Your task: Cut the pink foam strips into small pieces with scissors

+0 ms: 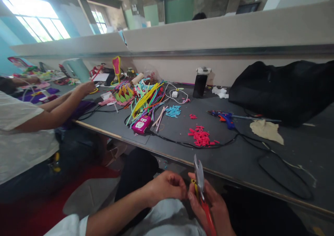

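In my right hand (212, 201) is a pair of scissors (199, 177) with a red handle, its blades pointing up and standing slightly apart. A small yellow piece (194, 184) shows beside the blades, at the fingers of the same hand. My left hand (169, 187) is just to the left, above my lap, with its fingers curled together. Whatever it pinches, if anything, is hidden. On the table beyond the hands lies a pile of short red pieces (200, 137), and behind it a pile of short blue pieces (173, 111).
The table's front edge (167, 155) separates my lap from a purple box (141, 124), fuzzy stems (146, 98), a blue glue gun (225, 119) with a black cord, a dark bottle (200, 83) and a black bag (276, 90). A co-worker's hand (86, 88) works at the left.
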Demonstrator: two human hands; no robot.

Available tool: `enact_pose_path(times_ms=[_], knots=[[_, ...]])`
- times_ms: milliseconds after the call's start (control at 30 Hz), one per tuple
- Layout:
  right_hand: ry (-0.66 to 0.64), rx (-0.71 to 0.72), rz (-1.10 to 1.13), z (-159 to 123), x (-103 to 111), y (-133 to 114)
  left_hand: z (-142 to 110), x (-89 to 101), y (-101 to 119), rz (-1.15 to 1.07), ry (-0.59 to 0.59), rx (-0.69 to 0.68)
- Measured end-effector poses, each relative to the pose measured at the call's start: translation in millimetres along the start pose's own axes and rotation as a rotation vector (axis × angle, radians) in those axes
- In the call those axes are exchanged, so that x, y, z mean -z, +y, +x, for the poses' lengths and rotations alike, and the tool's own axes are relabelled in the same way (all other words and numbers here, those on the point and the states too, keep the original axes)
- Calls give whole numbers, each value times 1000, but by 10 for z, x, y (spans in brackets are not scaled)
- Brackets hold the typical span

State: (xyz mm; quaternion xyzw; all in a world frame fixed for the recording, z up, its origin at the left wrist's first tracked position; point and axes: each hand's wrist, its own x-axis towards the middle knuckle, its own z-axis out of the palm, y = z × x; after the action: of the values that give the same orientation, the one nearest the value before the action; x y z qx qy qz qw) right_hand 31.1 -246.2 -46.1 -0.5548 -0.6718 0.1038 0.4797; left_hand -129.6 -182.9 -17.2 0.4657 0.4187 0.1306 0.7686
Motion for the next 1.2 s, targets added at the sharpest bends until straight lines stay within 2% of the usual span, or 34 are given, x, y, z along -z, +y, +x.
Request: enact_pose_path(times_ms=[133, 200, 267, 367, 467, 533, 633, 800, 1200], knots=[[-56, -68, 105, -82, -43, 19, 21, 75, -46, -79, -104, 92], [-87, -104, 142, -100, -36, 24, 27, 75, -63, -118, -117, 106], [-87, -152, 139, -96, -16, 36, 30, 56, -46, -158, -81, 82], [-42, -225, 54, -81, -2, 97, 44, 4, 70, -185, 109, -110], [44, -183, -61, -105, -39, 206, 94, -74, 250, -234, 328, -378], [71, -115, -115, -142, -78, 268, 143, -145, 355, -293, 420, -504], [81, -55, -171, -187, -119, 302, 209, -268, 440, -357, 489, -603], [85, -76, -238, -189, -109, 275, 257, -399, 426, -412, 492, -639], [67, -92, -346, -243, -115, 291, 268, -467, 409, -468, 531, -651]])
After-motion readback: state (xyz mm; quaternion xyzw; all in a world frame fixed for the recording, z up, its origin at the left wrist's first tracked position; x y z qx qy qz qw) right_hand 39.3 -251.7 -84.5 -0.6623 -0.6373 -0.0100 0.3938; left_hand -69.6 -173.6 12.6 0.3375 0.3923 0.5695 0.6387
